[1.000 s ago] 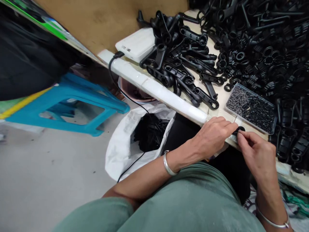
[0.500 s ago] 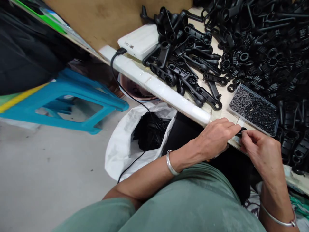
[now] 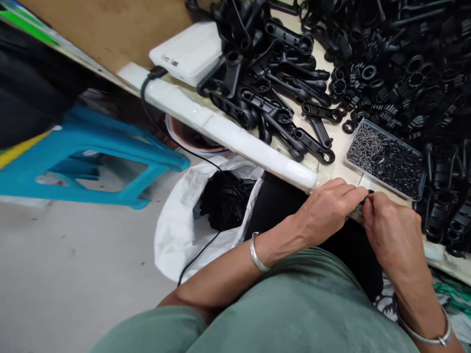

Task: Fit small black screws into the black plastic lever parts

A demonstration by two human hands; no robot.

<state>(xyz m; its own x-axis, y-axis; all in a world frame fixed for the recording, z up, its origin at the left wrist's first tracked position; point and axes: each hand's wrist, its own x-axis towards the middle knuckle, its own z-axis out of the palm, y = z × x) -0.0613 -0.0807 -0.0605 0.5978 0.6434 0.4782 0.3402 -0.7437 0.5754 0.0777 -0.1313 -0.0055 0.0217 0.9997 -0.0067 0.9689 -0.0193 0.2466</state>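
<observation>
At the table's front edge my left hand (image 3: pixel 331 206) and my right hand (image 3: pixel 392 225) meet, fingers closed around a small black plastic part (image 3: pixel 369 194). Most of that part is hidden by the fingers, so its full shape does not show. Just beyond the hands stands a clear plastic box (image 3: pixel 384 159) filled with tiny dark pieces. To its left lie black plastic handle-like arms with ringed ends (image 3: pixel 314 147). Black rings (image 3: pixel 369 72) are heaped behind the box.
A white device (image 3: pixel 189 54) with a black cable (image 3: pixel 145 93) sits near the padded white table edge (image 3: pixel 228 130). Below are a white sack (image 3: pixel 172 235) of black parts and a bucket (image 3: pixel 176 135). A blue stool (image 3: pixel 95 142) stands left. More black arms (image 3: pixel 443 206) lie right of the box.
My right hand has closed in on the left, its fingers curling more over the black part, which shows less now. The camera view has shifted slightly.
</observation>
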